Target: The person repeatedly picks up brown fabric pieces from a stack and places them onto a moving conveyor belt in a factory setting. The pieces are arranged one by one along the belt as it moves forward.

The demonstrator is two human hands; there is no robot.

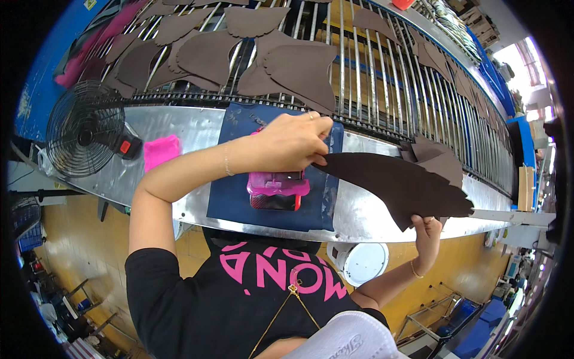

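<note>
Your left hand (290, 142) and right hand (427, 234) pinch one brown sheet (394, 182) while pink letters (272, 273) mark your black shirt (197, 302)

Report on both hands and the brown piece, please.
Left hand pinching one end of dark brown piece. Right hand gripping its lower edge. Pink item on blue mat, partly hidden behind left hand.
</note>
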